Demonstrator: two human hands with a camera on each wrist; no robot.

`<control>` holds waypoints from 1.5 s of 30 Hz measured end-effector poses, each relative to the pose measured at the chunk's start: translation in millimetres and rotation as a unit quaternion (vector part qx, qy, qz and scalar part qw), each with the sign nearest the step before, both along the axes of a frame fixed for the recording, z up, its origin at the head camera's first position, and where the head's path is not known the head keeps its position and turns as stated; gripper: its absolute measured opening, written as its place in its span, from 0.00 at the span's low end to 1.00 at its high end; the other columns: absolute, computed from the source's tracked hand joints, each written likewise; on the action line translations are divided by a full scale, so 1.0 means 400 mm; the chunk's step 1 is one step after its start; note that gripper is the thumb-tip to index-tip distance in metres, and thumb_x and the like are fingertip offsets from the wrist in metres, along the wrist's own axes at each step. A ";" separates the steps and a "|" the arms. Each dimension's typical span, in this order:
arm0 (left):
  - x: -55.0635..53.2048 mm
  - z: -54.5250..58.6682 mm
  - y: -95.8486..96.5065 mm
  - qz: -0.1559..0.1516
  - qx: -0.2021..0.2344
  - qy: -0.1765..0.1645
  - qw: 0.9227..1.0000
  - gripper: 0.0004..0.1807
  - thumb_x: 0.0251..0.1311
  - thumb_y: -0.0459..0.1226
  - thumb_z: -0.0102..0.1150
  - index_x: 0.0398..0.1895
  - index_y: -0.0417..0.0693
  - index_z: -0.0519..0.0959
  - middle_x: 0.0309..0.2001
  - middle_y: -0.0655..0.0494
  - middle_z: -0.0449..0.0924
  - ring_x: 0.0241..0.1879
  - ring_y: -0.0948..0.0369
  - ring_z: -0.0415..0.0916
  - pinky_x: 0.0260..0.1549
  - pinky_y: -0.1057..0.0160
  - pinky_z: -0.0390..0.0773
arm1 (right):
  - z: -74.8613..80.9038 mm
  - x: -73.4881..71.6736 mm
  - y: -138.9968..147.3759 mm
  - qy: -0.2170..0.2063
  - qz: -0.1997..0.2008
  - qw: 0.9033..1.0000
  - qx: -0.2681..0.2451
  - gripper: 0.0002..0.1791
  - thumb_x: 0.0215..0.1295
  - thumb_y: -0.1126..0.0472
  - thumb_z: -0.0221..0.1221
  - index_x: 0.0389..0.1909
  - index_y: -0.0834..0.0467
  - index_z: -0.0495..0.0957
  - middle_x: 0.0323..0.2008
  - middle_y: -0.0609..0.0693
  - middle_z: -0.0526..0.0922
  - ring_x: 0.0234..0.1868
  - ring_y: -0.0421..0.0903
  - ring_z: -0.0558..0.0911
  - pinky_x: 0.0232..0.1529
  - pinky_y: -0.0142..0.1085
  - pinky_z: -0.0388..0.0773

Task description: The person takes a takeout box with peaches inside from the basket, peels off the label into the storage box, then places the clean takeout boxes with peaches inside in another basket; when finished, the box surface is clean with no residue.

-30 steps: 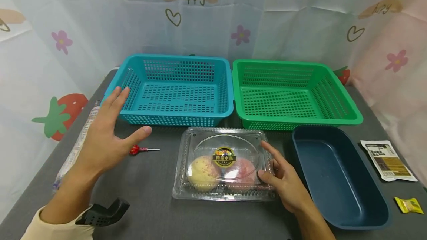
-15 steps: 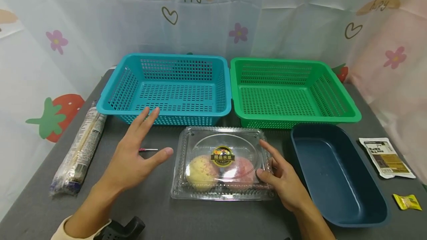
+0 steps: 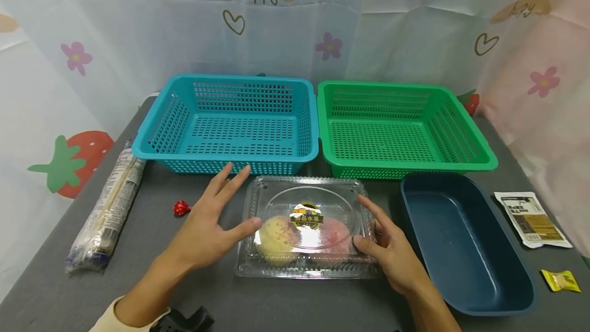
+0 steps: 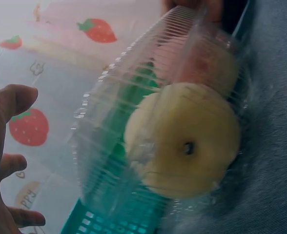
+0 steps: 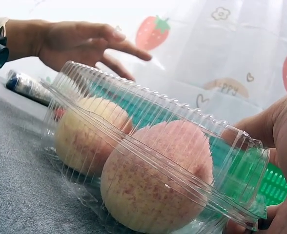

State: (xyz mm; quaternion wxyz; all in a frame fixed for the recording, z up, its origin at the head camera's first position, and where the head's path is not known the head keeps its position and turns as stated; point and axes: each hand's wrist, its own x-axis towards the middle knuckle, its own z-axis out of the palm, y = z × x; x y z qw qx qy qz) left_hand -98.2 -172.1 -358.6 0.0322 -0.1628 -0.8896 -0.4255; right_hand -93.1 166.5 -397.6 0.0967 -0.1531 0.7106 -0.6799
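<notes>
A clear plastic clamshell fruit box point(image 3: 306, 196) lies on the table in the middle of the head view. Inside are two peaches, a yellowish one point(image 3: 275, 240) on the left and a pinker one point(image 5: 158, 175) on the right; a black and gold label point(image 3: 306, 215) marks the lid. At the box's right end, my right hand point(image 3: 392, 255) grips its side, thumb at the front and index finger along the edge. My left hand point(image 3: 207, 229) hovers by the left end, fingers spread and holding nothing, its thumb overlapping the box's edge in the head view.
Behind stand a blue basket point(image 3: 226, 158) and a green basket point(image 3: 410, 164). A navy tub point(image 3: 465, 250) sits right of the box, with a white and brown packet point(image 3: 532, 219) and yellow candy point(image 3: 561, 281) beyond. Leftward lie a red lollipop point(image 3: 181, 208) and a long wrapped pack point(image 3: 108, 209).
My left hand has moved right and toward me, from beside the blue basket to the box's left end. My right hand stays at the box, which has not moved.
</notes>
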 end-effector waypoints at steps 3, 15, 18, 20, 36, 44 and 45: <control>-0.002 -0.015 0.009 -0.004 -0.005 -0.010 1.000 0.44 0.60 0.52 0.63 0.76 0.68 0.52 0.76 0.54 0.37 0.70 0.45 0.49 0.52 0.28 0.58 | -0.002 0.000 -0.001 0.000 0.001 1.000 -0.001 0.39 0.67 0.71 0.56 0.75 0.55 0.51 0.45 0.69 0.70 0.39 0.52 0.79 0.35 0.43 0.80; -0.003 -0.067 0.027 -0.020 -0.017 -0.041 0.999 0.42 0.59 0.54 0.62 0.75 0.67 0.56 0.76 0.48 0.37 0.69 0.44 0.52 0.50 0.29 0.63 | -0.007 0.000 -0.001 0.005 0.002 1.000 0.002 0.39 0.67 0.70 0.56 0.75 0.54 0.51 0.43 0.68 0.70 0.37 0.52 0.78 0.34 0.43 0.79; -0.003 -0.075 0.030 -0.024 -0.016 -0.042 0.999 0.42 0.59 0.54 0.62 0.75 0.66 0.56 0.76 0.48 0.37 0.69 0.43 0.51 0.50 0.29 0.63 | -0.007 0.000 0.000 0.006 0.004 1.000 0.002 0.39 0.67 0.71 0.56 0.75 0.54 0.51 0.44 0.68 0.70 0.37 0.53 0.78 0.35 0.43 0.79; -0.004 -0.080 0.032 -0.025 -0.017 -0.040 0.999 0.41 0.58 0.55 0.62 0.75 0.66 0.57 0.76 0.47 0.37 0.69 0.43 0.51 0.50 0.29 0.63 | -0.007 0.000 0.000 0.006 0.004 1.000 0.001 0.39 0.67 0.71 0.56 0.75 0.54 0.51 0.44 0.68 0.70 0.37 0.53 0.78 0.35 0.43 0.79; -0.004 -0.081 0.026 -0.060 0.001 -0.077 0.995 0.42 0.55 0.50 0.66 0.74 0.69 0.58 0.53 0.44 0.60 0.36 0.53 0.68 0.31 0.52 0.71 | -0.002 0.003 0.001 0.009 -0.007 1.000 0.012 0.40 0.66 0.70 0.57 0.76 0.55 0.52 0.40 0.66 0.69 0.35 0.50 0.76 0.33 0.40 0.78; -0.010 -0.076 0.020 -0.094 0.064 -0.109 0.987 0.42 0.55 0.46 0.68 0.73 0.60 0.60 0.44 0.47 0.61 0.42 0.52 0.61 0.40 0.49 0.68 | 0.019 0.008 -0.001 0.011 -0.042 0.996 0.077 0.39 0.66 0.66 0.60 0.75 0.47 0.56 0.31 0.58 0.65 0.29 0.46 0.68 0.26 0.36 0.70; -0.010 -0.075 0.019 -0.095 0.066 -0.114 0.987 0.42 0.55 0.46 0.68 0.73 0.60 0.60 0.44 0.47 0.61 0.43 0.51 0.61 0.40 0.48 0.68 | 0.025 0.009 -0.002 0.011 -0.047 0.994 0.094 0.39 0.66 0.64 0.61 0.74 0.46 0.57 0.30 0.56 0.63 0.28 0.46 0.66 0.25 0.36 0.68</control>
